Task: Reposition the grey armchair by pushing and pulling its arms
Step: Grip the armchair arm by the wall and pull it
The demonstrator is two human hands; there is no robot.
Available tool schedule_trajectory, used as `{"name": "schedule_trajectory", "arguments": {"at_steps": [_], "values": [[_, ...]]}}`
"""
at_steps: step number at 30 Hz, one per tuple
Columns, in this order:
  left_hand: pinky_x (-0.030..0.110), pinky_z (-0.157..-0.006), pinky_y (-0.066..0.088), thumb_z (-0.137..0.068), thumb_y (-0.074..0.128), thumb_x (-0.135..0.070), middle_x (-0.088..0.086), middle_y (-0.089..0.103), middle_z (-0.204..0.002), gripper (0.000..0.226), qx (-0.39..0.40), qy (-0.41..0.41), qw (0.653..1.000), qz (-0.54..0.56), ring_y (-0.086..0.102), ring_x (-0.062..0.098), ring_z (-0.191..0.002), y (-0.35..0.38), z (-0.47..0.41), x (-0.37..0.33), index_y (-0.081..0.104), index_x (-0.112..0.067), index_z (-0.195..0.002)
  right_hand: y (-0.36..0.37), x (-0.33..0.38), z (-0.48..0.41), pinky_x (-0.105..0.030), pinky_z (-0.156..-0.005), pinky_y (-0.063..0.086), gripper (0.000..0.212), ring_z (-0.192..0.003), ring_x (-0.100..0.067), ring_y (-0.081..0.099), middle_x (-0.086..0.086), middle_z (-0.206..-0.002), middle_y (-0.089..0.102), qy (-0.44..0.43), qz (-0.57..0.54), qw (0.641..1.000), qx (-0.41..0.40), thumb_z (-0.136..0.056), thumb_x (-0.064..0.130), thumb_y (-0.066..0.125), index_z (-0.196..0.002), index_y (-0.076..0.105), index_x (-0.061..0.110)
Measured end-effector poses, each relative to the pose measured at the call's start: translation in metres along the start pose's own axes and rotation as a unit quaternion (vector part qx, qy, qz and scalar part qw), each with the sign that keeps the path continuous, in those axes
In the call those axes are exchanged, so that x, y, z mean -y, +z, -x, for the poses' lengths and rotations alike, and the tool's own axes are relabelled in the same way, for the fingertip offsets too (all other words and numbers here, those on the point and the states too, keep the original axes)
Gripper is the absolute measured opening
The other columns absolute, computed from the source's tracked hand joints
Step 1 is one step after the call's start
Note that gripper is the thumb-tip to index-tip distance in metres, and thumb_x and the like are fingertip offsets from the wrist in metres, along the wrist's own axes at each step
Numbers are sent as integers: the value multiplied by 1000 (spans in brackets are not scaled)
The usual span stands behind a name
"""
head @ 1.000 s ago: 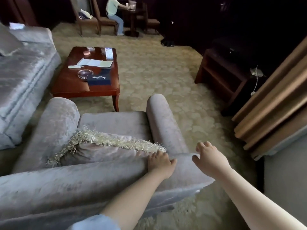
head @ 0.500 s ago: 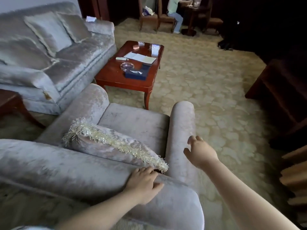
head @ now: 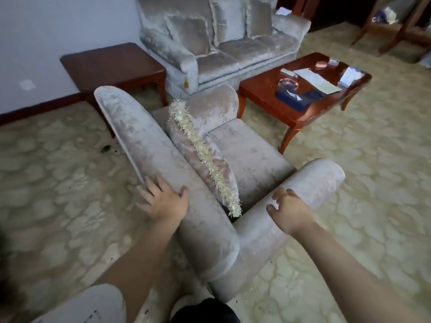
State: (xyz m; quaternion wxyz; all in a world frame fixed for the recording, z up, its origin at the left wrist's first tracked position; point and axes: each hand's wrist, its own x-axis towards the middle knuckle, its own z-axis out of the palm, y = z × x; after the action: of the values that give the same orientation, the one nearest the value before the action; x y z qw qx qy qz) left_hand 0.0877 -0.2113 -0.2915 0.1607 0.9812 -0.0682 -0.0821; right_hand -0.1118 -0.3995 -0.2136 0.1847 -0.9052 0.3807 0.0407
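Your right hand [head: 289, 212] has come down onto the near arm of the grey armchair [head: 245, 155], fingers curled over it; your left hand [head: 163, 201] lies flat, fingers spread, on its backrest. It stands on carpet [head: 349, 159] beside the coffee table [head: 263, 89].

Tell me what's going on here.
A person stands behind the grey armchair. The left hand rests flat on top of its backrest. The right hand is curled at the near arm roll, contact unclear. A fringed cushion leans on the seat, and the coffee table sits close by the far arm.
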Motion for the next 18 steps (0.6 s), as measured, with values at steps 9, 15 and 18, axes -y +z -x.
{"name": "schedule_trajectory", "arguments": {"at_steps": [9, 15, 18], "values": [[44, -92, 42, -80, 51, -62, 15, 32, -131, 95, -41, -133, 975, 175, 44, 37, -115, 24, 38, 0, 5, -17, -149, 54, 47, -55, -33, -76, 43, 30, -101, -26, 49, -7, -113, 48, -205, 56, 968, 134, -90, 33, 47, -112, 46, 13], [43, -87, 46, -70, 31, -79, 4, 28, -133, 98, -43, -152, 978, 136, 46, 29, -116, 30, 38, 4, -4, -30, -147, 53, 90, -108, -32, -68, 43, 28, -91, -19, 51, 0, -113, 45, -352, 86, 919, 159, -89, 38, 47, -111, 45, 21], [36, -75, 48, -66, 23, -82, 1, 28, -134, 98, -39, -167, 977, 129, 51, 25, -111, 29, 40, 4, -9, -35, -145, 53, 120, -127, -36, -80, 47, 35, -103, -25, 50, -4, -121, 41, -392, 88, 905, 137, -89, 37, 47, -118, 43, 17]]}}
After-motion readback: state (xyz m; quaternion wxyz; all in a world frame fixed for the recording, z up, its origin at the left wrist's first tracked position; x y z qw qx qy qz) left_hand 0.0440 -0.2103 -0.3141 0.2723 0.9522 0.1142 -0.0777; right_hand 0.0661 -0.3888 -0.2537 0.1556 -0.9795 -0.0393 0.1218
